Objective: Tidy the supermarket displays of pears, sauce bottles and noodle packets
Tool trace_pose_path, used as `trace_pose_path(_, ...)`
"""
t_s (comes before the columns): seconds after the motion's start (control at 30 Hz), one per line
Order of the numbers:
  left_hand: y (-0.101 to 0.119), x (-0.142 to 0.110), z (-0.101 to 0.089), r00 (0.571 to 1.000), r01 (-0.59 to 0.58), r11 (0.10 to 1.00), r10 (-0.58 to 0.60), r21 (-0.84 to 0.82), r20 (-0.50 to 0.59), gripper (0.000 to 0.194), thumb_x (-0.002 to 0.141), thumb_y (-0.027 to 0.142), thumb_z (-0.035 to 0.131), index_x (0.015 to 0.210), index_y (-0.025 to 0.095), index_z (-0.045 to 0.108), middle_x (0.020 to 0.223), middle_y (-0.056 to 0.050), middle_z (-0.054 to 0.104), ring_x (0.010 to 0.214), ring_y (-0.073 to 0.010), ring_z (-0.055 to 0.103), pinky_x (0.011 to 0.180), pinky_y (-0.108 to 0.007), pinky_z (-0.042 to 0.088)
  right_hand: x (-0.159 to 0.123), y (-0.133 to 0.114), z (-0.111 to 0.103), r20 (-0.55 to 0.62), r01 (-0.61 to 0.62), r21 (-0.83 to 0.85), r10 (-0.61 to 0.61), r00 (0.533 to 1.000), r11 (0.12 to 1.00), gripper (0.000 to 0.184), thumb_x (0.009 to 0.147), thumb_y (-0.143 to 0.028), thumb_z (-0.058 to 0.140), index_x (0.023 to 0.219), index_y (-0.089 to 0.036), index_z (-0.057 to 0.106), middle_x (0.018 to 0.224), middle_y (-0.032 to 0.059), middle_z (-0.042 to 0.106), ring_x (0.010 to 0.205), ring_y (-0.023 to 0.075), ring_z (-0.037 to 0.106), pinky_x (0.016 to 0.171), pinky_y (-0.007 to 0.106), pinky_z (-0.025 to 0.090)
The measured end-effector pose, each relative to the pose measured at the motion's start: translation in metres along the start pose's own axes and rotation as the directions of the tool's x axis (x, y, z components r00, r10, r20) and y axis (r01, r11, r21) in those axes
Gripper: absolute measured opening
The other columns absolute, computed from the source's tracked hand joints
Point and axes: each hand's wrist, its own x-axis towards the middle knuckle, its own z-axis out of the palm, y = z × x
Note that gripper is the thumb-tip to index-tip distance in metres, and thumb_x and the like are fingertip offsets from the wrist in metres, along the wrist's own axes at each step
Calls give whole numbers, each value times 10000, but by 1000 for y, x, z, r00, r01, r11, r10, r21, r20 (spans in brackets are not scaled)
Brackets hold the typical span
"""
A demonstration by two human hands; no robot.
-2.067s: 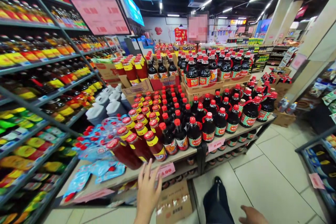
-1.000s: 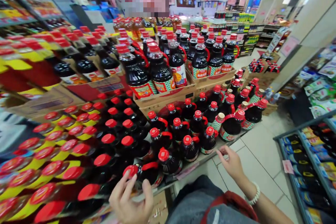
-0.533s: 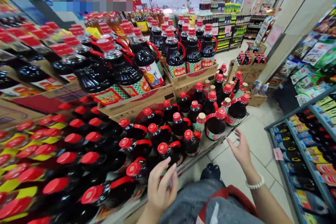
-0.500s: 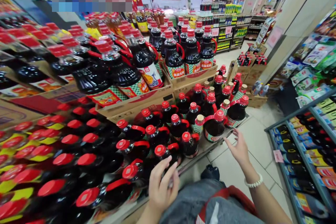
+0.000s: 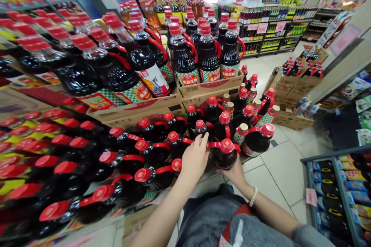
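Note:
At the front edge of the low bottle display, a dark soy sauce bottle [image 5: 225, 158] with a red cap stands between my two hands. My right hand [image 5: 235, 173] wraps round its lower body from the near right side, the fingers partly hidden behind it. On the other side, my left hand [image 5: 195, 158] is closed at the end of the red handle [image 5: 213, 144]; its thumb is hidden. Just beyond my left fingers is another red-capped bottle [image 5: 199, 125]. A similar large bottle [image 5: 256, 141] stands to the right, with a tan-capped bottle [image 5: 240, 134] between.
Cardboard trays [image 5: 211, 88] hold taller soy sauce bottles [image 5: 206, 56] behind the low rows. More red-capped bottles [image 5: 66, 168] crowd the left. A shelf rack [image 5: 333, 185] stands at the right across the tiled floor [image 5: 278, 166]. Stacked cartons [image 5: 292, 117] stand farther back.
Both hands have moved from apart to the front bottle: my right hand left onto its body, my left hand up and right to its handle. The view has shifted slightly.

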Motion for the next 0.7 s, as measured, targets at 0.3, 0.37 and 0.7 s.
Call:
trace_pose_path(0.3,5,14,2,994,87,983,-74,-160,81,291,881,75,553,1127,229,527,1142,-47,618,922,-227,683,665,-301,516,14,6,-3,-41,25,-20,-26,999,999,883,552,-525,854,1281,-176,500,1136,143,683,1056,353,673,888,503,566)
trace_pose_path(0.37,6,14,6,996,71,979,-59,-191,69,293,876,70,550,1121,229,522,1137,-44,620,926,-224,678,675,-301,521,13,9,-8,-51,31,-25,-32,998,999,886,546,-539,856,1274,-183,497,1131,142,684,1051,364,675,881,517,568)
trace_pose_path(0.7,17,30,18,996,-27,965,48,-262,74,367,875,44,484,1192,230,489,1198,-67,587,990,-208,664,793,-313,571,15,17,-30,-12,-17,-99,16,1000,995,1035,602,-708,809,1372,-140,412,1236,212,605,1145,414,614,932,542,540)
